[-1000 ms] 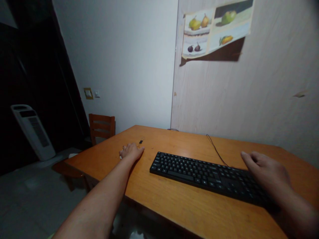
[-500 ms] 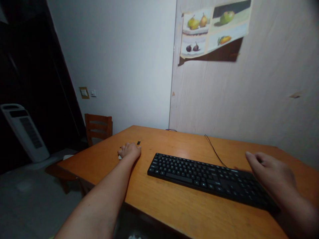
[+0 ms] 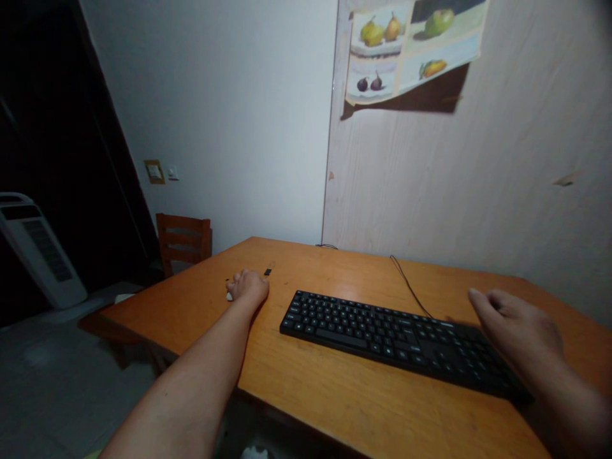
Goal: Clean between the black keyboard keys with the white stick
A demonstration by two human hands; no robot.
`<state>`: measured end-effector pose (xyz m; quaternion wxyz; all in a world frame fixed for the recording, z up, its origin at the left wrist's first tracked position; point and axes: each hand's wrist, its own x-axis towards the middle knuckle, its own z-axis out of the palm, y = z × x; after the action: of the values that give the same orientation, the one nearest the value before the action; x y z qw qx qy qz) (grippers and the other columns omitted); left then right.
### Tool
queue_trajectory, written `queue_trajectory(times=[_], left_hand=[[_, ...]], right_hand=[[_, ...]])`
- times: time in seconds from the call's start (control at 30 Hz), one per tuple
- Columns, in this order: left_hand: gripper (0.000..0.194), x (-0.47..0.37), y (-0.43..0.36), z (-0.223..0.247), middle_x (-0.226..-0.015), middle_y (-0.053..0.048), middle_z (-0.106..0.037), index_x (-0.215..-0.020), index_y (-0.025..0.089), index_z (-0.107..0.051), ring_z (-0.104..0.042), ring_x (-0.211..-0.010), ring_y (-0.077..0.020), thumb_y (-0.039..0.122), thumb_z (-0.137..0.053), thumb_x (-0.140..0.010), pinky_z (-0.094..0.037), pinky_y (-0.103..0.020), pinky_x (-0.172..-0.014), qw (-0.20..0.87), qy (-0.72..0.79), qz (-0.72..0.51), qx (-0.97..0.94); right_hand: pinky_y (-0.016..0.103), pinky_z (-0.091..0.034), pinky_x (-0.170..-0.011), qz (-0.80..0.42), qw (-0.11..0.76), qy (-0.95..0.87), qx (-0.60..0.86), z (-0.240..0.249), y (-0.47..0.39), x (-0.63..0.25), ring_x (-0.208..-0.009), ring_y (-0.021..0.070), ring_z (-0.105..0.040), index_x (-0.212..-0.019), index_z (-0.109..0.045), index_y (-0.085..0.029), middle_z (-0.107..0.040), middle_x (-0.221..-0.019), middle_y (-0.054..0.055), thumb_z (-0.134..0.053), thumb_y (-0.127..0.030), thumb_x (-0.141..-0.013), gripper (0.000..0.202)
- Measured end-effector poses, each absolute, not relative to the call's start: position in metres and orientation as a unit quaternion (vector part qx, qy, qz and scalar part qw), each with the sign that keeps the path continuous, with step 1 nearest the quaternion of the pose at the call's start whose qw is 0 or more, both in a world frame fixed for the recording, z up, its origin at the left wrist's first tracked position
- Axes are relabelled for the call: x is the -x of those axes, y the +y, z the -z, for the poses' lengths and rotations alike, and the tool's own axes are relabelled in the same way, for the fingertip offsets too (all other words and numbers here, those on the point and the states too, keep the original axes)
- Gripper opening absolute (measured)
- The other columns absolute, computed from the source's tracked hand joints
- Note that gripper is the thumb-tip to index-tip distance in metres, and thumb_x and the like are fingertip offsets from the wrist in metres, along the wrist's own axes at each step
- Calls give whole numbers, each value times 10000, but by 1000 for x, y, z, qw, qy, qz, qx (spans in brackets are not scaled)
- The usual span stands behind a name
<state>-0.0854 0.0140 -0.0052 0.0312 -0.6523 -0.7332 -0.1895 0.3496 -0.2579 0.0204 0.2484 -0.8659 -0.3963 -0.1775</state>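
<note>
At the table's left part, my left hand (image 3: pixel 248 287) rests low on the wood, fingers bent down around a small white thing (image 3: pixel 229 296). Only an edge of it shows beside the fingers, so its kind is hidden. Just beyond the thumb side lies a small black piece (image 3: pixel 268 272), with a faint clear outline behind it. A black keyboard (image 3: pixel 363 325) lies slanted across the middle of the table. Over its right end hovers my right hand (image 3: pixel 521 322), its fingers curled in loosely towards the thumb and no object visible in them.
The wooden table (image 3: pixel 306 376) reaches to the wall. A thin black cable (image 3: pixel 408 284) runs behind the keyboard. Left of the table stand a wooden chair (image 3: pixel 184 239) and a white tower-shaped appliance (image 3: pixel 43 255). Fruit pictures (image 3: pixel 377 57) hang on the wall.
The whole view has shifted slightly. Beside my left hand, the small black piece has turned a little, and a faint clear outline now shows behind it. Both hands keep nearly the same pose.
</note>
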Motion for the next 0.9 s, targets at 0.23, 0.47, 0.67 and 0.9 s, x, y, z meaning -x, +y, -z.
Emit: queue_trajectory(times=[0.23, 0.47, 0.67, 0.9], left_hand=[[266, 82, 12, 7, -1117, -138, -667, -877, 233, -730, -535, -1123, -357, 376, -526, -783, -395, -487, -911, 19, -706, 185, 683], [270, 80, 12, 6, -1118, -141, -674, -876, 217, -725, -555, -1112, -348, 362, -516, -785, -410, -477, -908, 12, -695, 176, 697], [313, 80, 14, 9, -1122, -148, -676, -947, 209, -722, -561, -1115, -340, 364, -490, -806, -418, -463, -907, 4, -686, 170, 708], [358, 76, 16, 8, -1144, -133, -674, -928, 237, -729, -567, -1121, -357, 470, -487, -807, -435, -470, -880, -23, -682, 157, 714]], right_hand=[[280, -285, -505, 177, 259, -393, 864, -19, -258, -352, -596, 204, -540, -700, -610, -248, -618, -675, 32, -378, -623, -872, 473], [282, -279, -509, 176, 261, -394, 863, -20, -257, -351, -601, 199, -540, -658, -587, -244, -605, -649, 24, -376, -623, -876, 485], [280, -283, -507, 179, 265, -401, 858, -21, -258, -347, -591, 192, -541, -631, -579, -235, -594, -629, 30, -388, -600, -876, 479], [280, -278, -502, 173, 262, -394, 864, -17, -256, -352, -572, 187, -529, -629, -587, -243, -588, -619, 21, -393, -619, -866, 486]])
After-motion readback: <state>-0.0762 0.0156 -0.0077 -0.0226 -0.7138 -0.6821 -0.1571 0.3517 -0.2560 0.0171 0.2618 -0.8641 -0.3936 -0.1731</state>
